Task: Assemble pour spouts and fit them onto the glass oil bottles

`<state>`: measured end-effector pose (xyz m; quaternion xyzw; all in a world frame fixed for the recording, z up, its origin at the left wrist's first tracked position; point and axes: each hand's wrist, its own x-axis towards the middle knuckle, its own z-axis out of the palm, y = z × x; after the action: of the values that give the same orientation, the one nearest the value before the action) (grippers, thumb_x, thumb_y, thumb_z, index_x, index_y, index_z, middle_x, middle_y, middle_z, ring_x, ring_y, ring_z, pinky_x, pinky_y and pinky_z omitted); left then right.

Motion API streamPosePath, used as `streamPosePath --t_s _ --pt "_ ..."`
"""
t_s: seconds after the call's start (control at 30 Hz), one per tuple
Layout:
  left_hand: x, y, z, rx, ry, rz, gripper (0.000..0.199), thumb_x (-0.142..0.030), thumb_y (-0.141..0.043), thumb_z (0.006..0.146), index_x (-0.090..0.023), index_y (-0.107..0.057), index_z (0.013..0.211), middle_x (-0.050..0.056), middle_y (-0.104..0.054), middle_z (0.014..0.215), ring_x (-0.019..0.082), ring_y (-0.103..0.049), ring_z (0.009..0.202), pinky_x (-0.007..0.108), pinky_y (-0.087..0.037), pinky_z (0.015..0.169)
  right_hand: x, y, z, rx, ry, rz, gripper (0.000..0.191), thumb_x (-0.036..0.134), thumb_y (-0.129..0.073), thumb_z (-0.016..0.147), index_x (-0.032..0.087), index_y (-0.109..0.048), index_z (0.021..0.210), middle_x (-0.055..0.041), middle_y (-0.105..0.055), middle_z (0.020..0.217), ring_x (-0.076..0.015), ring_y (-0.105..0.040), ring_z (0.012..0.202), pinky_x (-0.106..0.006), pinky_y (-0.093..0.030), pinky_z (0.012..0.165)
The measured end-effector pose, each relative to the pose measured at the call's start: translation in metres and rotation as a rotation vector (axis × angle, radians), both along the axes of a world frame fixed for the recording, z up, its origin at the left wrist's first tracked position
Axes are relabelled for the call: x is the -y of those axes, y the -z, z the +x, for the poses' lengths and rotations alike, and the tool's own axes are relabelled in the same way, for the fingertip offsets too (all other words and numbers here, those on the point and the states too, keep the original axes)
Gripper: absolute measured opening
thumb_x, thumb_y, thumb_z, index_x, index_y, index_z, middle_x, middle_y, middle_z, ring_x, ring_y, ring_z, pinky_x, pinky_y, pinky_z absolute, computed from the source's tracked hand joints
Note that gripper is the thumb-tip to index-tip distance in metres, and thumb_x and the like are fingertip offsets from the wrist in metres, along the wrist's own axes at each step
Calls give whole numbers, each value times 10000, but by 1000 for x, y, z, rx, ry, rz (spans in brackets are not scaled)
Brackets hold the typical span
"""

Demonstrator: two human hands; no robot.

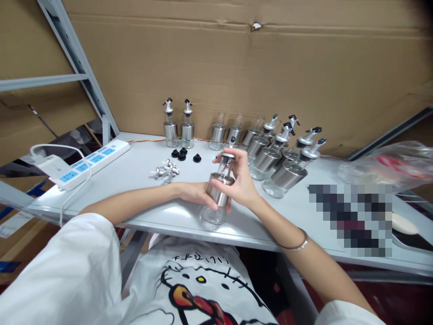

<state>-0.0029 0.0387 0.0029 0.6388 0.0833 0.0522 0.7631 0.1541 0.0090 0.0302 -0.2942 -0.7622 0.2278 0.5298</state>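
Observation:
An oil bottle [220, 192] of clear glass with a brushed-metal sleeve stands near the front edge of the table, between my hands. My left hand [199, 195] is wrapped round its lower body, thumb in front. The fingers of my right hand [242, 176] close on the neck and the pour spout [231, 149] on top, with the thumb on the sleeve. Part of the neck is hidden by those fingers. To the left lie several black stoppers [181, 154] and a small heap of silvery spout parts [165, 171].
Two bottles with spouts [171, 131] stand at the back left. Several more, some without spouts [218, 134], crowd the right of my hands [286, 174]. A power strip [91, 164] lies left, a plastic bag [389, 164] right. Cardboard [219, 63] walls the back.

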Motion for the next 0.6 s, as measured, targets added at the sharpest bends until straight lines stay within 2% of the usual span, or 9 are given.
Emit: streamPosePath --t_s 0.3,0.43,0.6 --pt "4 -2 0 8 -39 63 517 -516 -809 593 -152 -639 919 59 -665 929 187 -610 901 324 -473 868 4 -1 -3 -136 -43 -72 471 204 -662 737 272 -353 1086 19 -515 902 -145 -625 717 -338 -542 655" --pt "4 2 -1 -32 -74 -16 521 -491 -813 593 -165 -610 945 57 -667 939 190 -623 873 343 -489 829 -5 -1 2 -188 17 -91 298 201 -603 783 260 -402 996 30 -502 867 -135 -639 659 -338 -538 642" --pt "4 2 -2 -48 -79 -18 536 -495 -808 594 -176 -602 972 65 -671 955 201 -625 889 356 -491 821 -8 -1 5 -187 -6 -134 248 235 -595 815 262 -403 972 41 -526 811 -140 -647 633 -320 -533 600"
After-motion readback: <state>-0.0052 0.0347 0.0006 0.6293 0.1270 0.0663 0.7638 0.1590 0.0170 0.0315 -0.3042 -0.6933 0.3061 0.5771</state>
